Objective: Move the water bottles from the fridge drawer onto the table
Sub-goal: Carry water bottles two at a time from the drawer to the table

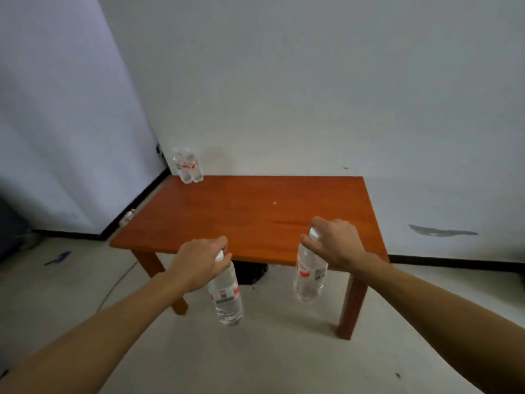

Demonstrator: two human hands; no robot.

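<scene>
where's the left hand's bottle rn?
Head view, lower centre: water bottle hangs from the left hand, over the floor just short of the table.

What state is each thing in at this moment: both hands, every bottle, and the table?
left hand: grips the left bottle at its cap.
left bottle: capped, hanging upright in the air, not yet on the table.
right hand: grips the right bottle at its cap.
right bottle: capped, hanging upright in the air, not yet set down.
two bottles: standing upright, side by side at the table's far left corner.
table: standing against the wall.
</scene>
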